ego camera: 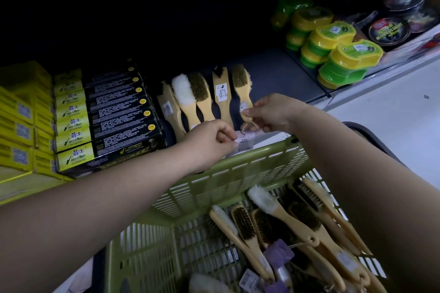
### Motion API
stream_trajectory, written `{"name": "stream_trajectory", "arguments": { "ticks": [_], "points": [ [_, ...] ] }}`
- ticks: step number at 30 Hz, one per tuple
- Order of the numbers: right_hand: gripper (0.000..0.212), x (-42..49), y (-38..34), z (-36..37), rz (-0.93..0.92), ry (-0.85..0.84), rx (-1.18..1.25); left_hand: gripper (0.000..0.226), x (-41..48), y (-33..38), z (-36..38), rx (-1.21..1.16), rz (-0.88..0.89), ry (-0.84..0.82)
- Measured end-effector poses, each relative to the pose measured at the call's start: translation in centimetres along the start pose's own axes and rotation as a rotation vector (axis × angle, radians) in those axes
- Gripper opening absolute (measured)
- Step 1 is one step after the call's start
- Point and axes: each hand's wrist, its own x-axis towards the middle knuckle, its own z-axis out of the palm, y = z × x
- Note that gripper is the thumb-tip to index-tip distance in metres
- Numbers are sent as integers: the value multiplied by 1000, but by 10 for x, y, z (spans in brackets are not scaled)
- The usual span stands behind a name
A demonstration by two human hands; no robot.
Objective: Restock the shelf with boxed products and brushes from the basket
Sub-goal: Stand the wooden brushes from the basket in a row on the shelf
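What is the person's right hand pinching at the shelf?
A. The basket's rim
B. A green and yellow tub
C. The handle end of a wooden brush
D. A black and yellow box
C: the right hand pinches the handle end of the rightmost wooden brush lying on the shelf.

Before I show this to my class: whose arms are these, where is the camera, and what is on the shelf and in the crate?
There is no machine here. A person wears one camera on the head, looking down at their own bare arms. The left hand pinches a small paper tag at the shelf edge. The right hand holds the handle end of a wooden brush lying on the shelf beside four others. Left of them stand black-and-yellow boxes. The green basket below holds more brushes.
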Motion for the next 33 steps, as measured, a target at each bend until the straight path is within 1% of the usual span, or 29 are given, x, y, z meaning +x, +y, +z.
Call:
{"name": "stream_trajectory", "arguments": {
  "ticks": [2,3,6,9,13,16,17,19,21,22,23,25,27,29,30,31,33],
  "points": [
    [36,2,1,-2,-2,14,-177,14,0,-1,0,14,5,24],
    [41,4,0,-2,-9,28,-237,14,0,-1,1,19,6,30],
    [43,6,0,0,-26,70,-343,13,-1,-1,2,21,1,38],
    [37,11,3,1,-43,137,-334,11,-1,-1,2,26,-6,41],
    [45,11,3,2,-74,205,-409,6,-2,1,1,31,12,64],
    [38,-2,-2,0,-100,229,-467,6,-11,5,-1,19,71,104],
    [33,-12,-4,-3,-137,248,-487,8,-16,7,-2,14,106,121],
    [21,-41,-5,-7,-270,294,-496,12,-31,10,-2,6,190,144],
    [16,-77,3,-7,-419,348,-467,16,-48,13,0,-15,254,117],
    [16,-93,12,-4,-466,350,-457,17,-57,14,3,-15,269,82],
    [17,-106,26,1,-476,325,-459,18,-65,14,6,-1,277,38],
    [16,-117,64,15,-373,219,-524,17,-80,10,15,26,279,-54],
    [13,-116,106,30,-187,126,-714,15,-93,4,25,15,270,-121],
    [29,-110,139,43,-22,72,-896,14,-102,-2,33,-6,255,-159],
    [38,-107,151,49,34,45,-911,14,-104,-4,37,-17,240,-169],
    [45,-104,161,54,67,34,-912,15,-106,-6,41,-25,218,-178],
    [47,-99,172,60,86,41,-947,16,-106,-10,46,-21,162,-215]
  ]
}}
